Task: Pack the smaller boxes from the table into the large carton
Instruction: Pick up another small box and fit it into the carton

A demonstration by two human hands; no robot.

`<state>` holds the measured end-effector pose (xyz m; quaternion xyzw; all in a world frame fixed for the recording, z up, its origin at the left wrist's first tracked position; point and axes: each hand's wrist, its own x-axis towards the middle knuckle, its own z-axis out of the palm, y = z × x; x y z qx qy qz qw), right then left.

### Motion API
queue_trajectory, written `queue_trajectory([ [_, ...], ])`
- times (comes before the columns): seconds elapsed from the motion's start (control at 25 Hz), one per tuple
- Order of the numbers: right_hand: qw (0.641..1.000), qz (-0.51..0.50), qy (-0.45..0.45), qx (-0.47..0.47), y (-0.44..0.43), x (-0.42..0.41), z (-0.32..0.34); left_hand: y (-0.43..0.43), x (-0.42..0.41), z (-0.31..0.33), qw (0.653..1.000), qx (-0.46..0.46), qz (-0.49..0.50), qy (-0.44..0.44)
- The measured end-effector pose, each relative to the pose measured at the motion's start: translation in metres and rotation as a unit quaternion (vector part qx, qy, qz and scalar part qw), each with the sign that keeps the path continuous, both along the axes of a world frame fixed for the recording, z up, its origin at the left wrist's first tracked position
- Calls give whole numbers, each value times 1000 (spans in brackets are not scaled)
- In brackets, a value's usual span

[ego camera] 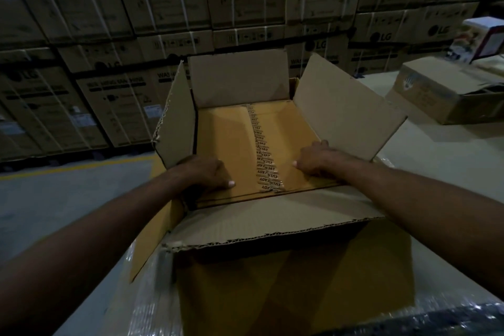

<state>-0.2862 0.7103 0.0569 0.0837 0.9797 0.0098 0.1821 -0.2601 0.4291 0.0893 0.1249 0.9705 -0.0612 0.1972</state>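
Corrugated cardboard forms the large carton [272,215], which stands open on the table [436,150] with all four flaps spread or upright. Inside it lies the smaller box [226,139], orange-brown, level, its top crossed from front to back by a printed tape strip [266,155]. The left hand [207,172] grips the box's left edge, thumb flat on the top, fingers curled down between box and carton wall. The right hand [316,161] holds the right edge likewise, thumb pointing inward, its fingers under the right flap. Both forearms reach in over the near flap, and the tape runs midway between the hands. A second carton [425,95] sits well apart at the right. Stacked cartons [109,95] fill the background.
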Motion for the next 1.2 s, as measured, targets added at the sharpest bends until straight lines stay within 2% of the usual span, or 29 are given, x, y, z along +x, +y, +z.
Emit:
queue_trajectory([
  [0.12, 999, 23, -33, -33, -7, -4, 15, -2, -11, 5, 999, -23, -23, 4],
  [0.24, 980, 60, -48, -186, -29, -9, 28, -3, -20, 14, 997, -45, -31, 49],
  [0.28, 973, 73, -52, -212, -40, -8, 30, -4, -21, 18, 996, -45, -26, 70],
  [0.4, 975, 86, -18, -205, -68, -14, 22, -9, -21, 25, 993, -28, -10, 112],
  [0.48, 970, 32, 15, -239, -79, -20, 18, -9, -20, 22, 997, 12, -1, 71],
  [0.56, 933, -59, 39, -353, -85, -26, 18, -6, -18, 21, 993, 107, 25, 51],
  [0.68, 862, -101, 133, -479, -99, -26, 36, -3, -14, 37, 951, 248, 49, 176],
  [0.8, 794, -52, 177, -579, -123, -14, 67, -11, -13, 72, 924, 271, 41, 266],
  [0.88, 770, 0, 148, -621, -144, -5, 81, -21, -11, 94, 926, 226, 34, 300],
  [0.96, 778, 68, 79, -619, -165, 4, 82, -36, -13, 110, 938, 111, -3, 329],
  [1.04, 818, 142, 26, -557, -182, 14, 76, -54, -16, 122, 953, 0, -18, 303],
  [1.12, 854, 196, -4, -482, -195, 22, 63, -74, -15, 131, 969, -24, 21, 246],
  [1.2, 874, 227, -15, -429, -199, 29, 51, -87, -8, 133, 972, -58, 36, 224],
])
